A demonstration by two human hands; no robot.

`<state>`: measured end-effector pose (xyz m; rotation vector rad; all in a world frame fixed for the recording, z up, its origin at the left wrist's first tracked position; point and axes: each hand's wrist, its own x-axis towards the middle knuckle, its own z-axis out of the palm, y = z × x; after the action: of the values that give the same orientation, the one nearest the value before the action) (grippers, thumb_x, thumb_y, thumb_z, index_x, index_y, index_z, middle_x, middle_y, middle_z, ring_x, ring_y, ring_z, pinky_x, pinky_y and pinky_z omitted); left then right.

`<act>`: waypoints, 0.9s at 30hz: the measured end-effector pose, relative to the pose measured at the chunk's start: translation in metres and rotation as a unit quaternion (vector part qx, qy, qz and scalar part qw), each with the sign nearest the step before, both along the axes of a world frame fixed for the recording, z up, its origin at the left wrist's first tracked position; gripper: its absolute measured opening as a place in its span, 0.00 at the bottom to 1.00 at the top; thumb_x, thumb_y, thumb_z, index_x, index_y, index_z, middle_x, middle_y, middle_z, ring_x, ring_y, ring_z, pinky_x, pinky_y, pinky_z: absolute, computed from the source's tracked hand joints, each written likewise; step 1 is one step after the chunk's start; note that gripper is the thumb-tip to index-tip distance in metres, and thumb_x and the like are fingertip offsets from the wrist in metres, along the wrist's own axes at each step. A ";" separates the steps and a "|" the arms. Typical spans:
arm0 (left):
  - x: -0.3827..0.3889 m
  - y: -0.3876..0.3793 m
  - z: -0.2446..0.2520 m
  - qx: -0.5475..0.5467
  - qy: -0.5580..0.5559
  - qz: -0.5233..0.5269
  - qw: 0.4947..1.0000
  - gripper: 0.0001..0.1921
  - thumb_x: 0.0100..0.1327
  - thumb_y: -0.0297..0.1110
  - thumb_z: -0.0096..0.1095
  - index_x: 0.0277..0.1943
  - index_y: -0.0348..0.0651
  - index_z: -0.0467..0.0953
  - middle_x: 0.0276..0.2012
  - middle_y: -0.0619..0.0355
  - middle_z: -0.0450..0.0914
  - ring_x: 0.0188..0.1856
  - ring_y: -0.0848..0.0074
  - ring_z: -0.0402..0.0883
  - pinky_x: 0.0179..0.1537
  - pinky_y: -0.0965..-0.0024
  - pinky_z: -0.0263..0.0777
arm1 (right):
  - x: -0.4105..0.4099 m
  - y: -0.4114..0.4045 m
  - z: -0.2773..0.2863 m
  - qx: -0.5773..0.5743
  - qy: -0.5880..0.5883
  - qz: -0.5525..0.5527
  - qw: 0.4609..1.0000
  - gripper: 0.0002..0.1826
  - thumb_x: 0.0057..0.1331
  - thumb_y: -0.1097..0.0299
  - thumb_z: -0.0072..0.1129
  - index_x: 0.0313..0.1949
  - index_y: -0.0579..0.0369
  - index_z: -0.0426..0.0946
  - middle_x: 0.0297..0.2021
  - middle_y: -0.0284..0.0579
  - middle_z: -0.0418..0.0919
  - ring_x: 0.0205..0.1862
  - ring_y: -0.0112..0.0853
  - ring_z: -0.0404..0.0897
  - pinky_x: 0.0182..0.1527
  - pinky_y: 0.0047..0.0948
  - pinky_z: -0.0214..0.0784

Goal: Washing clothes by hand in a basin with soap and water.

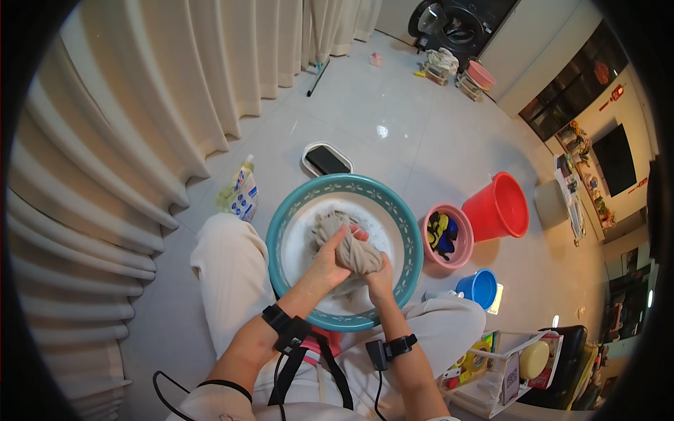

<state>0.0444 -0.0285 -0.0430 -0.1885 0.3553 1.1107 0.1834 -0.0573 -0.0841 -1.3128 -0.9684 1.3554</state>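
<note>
Between my knees stands a round teal plastic basin (pixel 279 221) with a pale leaf pattern around its rim and white suds (pixel 303 252) inside. Above the suds is a bunched, wet grey-beige cloth (pixel 345 244), with part of it hanging lower. My left hand (pixel 334 260) grips the cloth from its left side, thumb on top and fingertips showing beyond it. The cloth's right end is in my right hand (pixel 380 276), its fingers partly hidden behind the folds. Both wrists wear black strapped devices with cables.
A detergent pouch (pixel 239 192) stands left of the basin, and a dark phone-like object (pixel 326 160) lies in a white tray beyond it. To the right are a pink basin (pixel 463 255) holding clothes, a red bucket (pixel 487 210), a blue bucket (pixel 479 288) and a white cart (pixel 492 363).
</note>
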 end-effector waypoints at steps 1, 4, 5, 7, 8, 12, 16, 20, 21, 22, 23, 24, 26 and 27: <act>-0.002 0.001 -0.007 0.005 0.009 0.022 1.000 0.16 0.62 0.40 0.62 0.46 0.38 0.72 0.39 0.54 0.75 0.47 0.66 0.75 0.55 0.57 0.69 | 0.001 0.002 0.003 0.001 0.002 0.005 1.000 0.29 0.45 0.81 0.60 0.51 0.58 0.68 0.45 0.45 0.73 0.48 0.29 0.72 0.51 0.24 0.65; 0.005 0.003 -0.041 -0.050 0.014 -0.026 0.998 0.16 0.63 0.42 0.61 0.46 0.39 0.72 0.41 0.54 0.75 0.47 0.66 0.75 0.53 0.57 0.69 | -0.001 0.003 0.018 0.049 0.019 -0.105 0.993 0.25 0.43 0.81 0.47 0.45 0.60 0.70 0.39 0.43 0.74 0.46 0.32 0.73 0.50 0.27 0.65; 0.007 0.006 -0.049 -0.050 0.012 -0.026 0.998 0.16 0.63 0.42 0.61 0.46 0.39 0.72 0.41 0.54 0.75 0.47 0.66 0.75 0.53 0.57 0.69 | -0.001 0.000 0.014 0.049 0.017 -0.105 0.993 0.25 0.43 0.81 0.47 0.45 0.60 0.70 0.39 0.43 0.74 0.46 0.32 0.73 0.50 0.27 0.65; 0.012 0.009 -0.060 -0.099 0.042 -0.067 0.992 0.17 0.63 0.46 0.60 0.44 0.40 0.72 0.39 0.55 0.76 0.43 0.67 0.76 0.48 0.58 0.72 | -0.004 -0.011 0.016 0.114 -0.128 0.014 0.985 0.22 0.45 0.79 0.49 0.44 0.60 0.72 0.41 0.43 0.72 0.44 0.30 0.72 0.46 0.22 0.65; 0.010 0.012 -0.070 -0.096 0.059 -0.100 0.989 0.15 0.62 0.45 0.59 0.42 0.42 0.73 0.36 0.56 0.76 0.39 0.69 0.77 0.43 0.62 0.74 | -0.010 -0.018 0.015 0.239 -0.175 0.026 0.955 0.19 0.43 0.78 0.52 0.39 0.61 0.72 0.38 0.43 0.73 0.43 0.34 0.73 0.47 0.26 0.65; 0.000 0.006 -0.146 -0.041 -0.175 -0.151 0.972 0.14 0.62 0.32 0.50 0.50 0.39 0.70 0.43 0.51 0.76 0.44 0.69 0.77 0.46 0.66 0.74 | -0.056 -0.029 0.045 0.347 -0.324 0.048 0.879 0.15 0.42 0.69 0.63 0.32 0.55 0.73 0.34 0.50 0.73 0.33 0.46 0.75 0.38 0.33 0.70; 0.017 -0.009 -0.137 -0.067 -0.034 -0.106 0.991 0.13 0.62 0.29 0.48 0.49 0.38 0.70 0.43 0.51 0.76 0.44 0.70 0.77 0.45 0.66 0.74 | -0.048 -0.019 0.039 0.335 -0.455 0.010 0.825 0.15 0.43 0.64 0.67 0.29 0.52 0.72 0.32 0.49 0.75 0.30 0.48 0.75 0.30 0.35 0.71; 0.022 -0.018 -0.091 -0.091 0.158 -0.070 0.981 0.12 0.61 0.27 0.46 0.46 0.38 0.72 0.41 0.52 0.77 0.40 0.69 0.78 0.41 0.65 0.74 | -0.029 0.004 0.021 0.256 -0.485 -0.038 0.835 0.13 0.50 0.62 0.65 0.31 0.54 0.73 0.31 0.49 0.76 0.30 0.43 0.77 0.32 0.34 0.70; 0.024 -0.016 -0.080 -0.095 0.243 -0.075 0.963 0.11 0.60 0.26 0.46 0.43 0.39 0.74 0.39 0.53 0.77 0.37 0.67 0.79 0.38 0.64 0.75 | -0.020 0.011 0.012 0.257 -0.485 -0.042 0.835 0.13 0.50 0.62 0.65 0.31 0.54 0.73 0.31 0.49 0.76 0.30 0.43 0.77 0.32 0.34 0.70; 0.025 -0.019 -0.072 -0.087 0.207 -0.029 0.974 0.11 0.60 0.26 0.46 0.43 0.38 0.74 0.40 0.52 0.77 0.40 0.65 0.79 0.39 0.62 0.75 | -0.009 0.017 0.002 0.149 -0.370 -0.031 0.917 0.12 0.53 0.65 0.61 0.34 0.57 0.74 0.33 0.49 0.76 0.35 0.38 0.76 0.37 0.32 0.69; 0.026 -0.017 -0.073 -0.085 0.207 -0.030 0.974 0.11 0.60 0.26 0.46 0.43 0.38 0.74 0.40 0.52 0.77 0.40 0.65 0.79 0.39 0.62 0.75 | 0.003 0.021 -0.008 0.036 -0.243 -0.020 0.969 0.12 0.56 0.67 0.57 0.37 0.59 0.74 0.35 0.49 0.76 0.39 0.34 0.75 0.42 0.30 0.67; 0.022 -0.015 -0.072 -0.080 0.181 -0.029 0.980 0.13 0.62 0.30 0.45 0.47 0.36 0.72 0.43 0.52 0.77 0.42 0.65 0.79 0.43 0.63 0.75 | 0.003 0.023 -0.006 -0.079 -0.106 -0.006 0.991 0.12 0.59 0.69 0.53 0.41 0.62 0.75 0.38 0.49 0.77 0.43 0.29 0.74 0.46 0.27 0.65; 0.015 -0.011 -0.070 -0.074 0.154 -0.030 0.985 0.16 0.64 0.34 0.44 0.51 0.35 0.71 0.46 0.52 0.77 0.44 0.65 0.80 0.46 0.65 0.76 | 0.002 0.018 -0.005 -0.042 -0.020 -0.004 0.999 0.12 0.59 0.72 0.51 0.42 0.62 0.75 0.40 0.50 0.76 0.46 0.32 0.73 0.49 0.28 0.64; 0.009 -0.006 -0.049 -0.076 0.105 -0.032 0.991 0.17 0.65 0.38 0.46 0.51 0.36 0.71 0.44 0.53 0.78 0.42 0.66 0.80 0.45 0.66 0.76 | 0.001 0.016 0.000 -0.005 0.062 -0.006 0.998 0.14 0.59 0.76 0.49 0.44 0.61 0.75 0.42 0.51 0.75 0.48 0.34 0.73 0.51 0.30 0.63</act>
<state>0.0532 -0.0343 -0.0918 -0.1941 0.6320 1.0425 0.1847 -0.0417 -0.0845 -1.2261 -0.8689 1.4172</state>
